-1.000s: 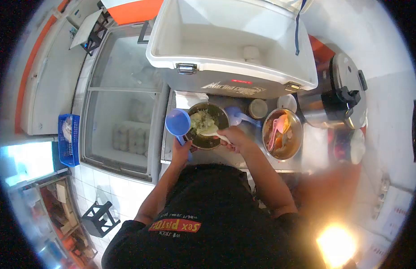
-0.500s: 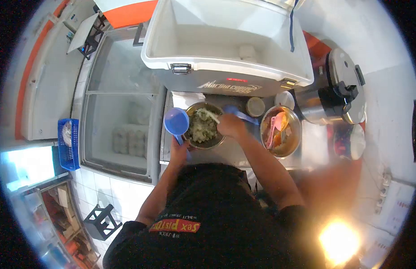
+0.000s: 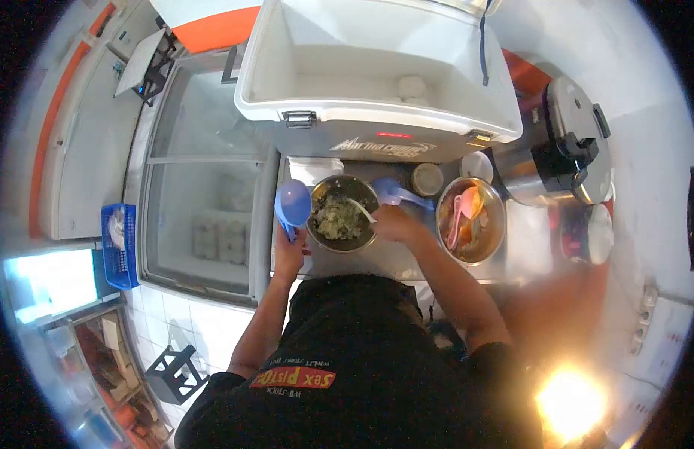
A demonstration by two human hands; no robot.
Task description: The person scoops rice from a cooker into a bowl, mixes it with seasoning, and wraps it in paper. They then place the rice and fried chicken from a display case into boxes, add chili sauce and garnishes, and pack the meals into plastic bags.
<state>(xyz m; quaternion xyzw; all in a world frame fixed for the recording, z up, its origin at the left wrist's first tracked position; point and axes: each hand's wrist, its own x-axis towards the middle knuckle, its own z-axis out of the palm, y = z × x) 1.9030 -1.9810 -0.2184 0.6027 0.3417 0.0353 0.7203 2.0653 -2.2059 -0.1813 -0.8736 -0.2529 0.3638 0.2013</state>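
Observation:
My left hand (image 3: 290, 256) is closed around the handle of a blue plastic ladle (image 3: 293, 200), holding its deep cup just left of a round metal bowl (image 3: 372, 196). Pale, greenish chopped food (image 3: 338, 220) fills the lower part of that bowl. A white spoon (image 3: 362, 211) is in the grip of my right hand (image 3: 396, 224) at the bowl's right side; its head reaches over the food. Behind my right hand, a second blue ladle (image 3: 397, 193) lies on the counter.
A metal bowl (image 3: 502, 224) with a pink spoon (image 3: 457, 221) and food stands to the right, near a lidded jar (image 3: 426, 179). An open cooler box (image 3: 377, 138) sits behind, a large steel cooker (image 3: 538, 176) at right, and a glass-topped freezer (image 3: 201, 194) at left.
My right hand has drawn slightly right and down with the spoon, toward the bowl's edge. The blue ladle in my left hand has tilted a little. The view has shifted slightly.

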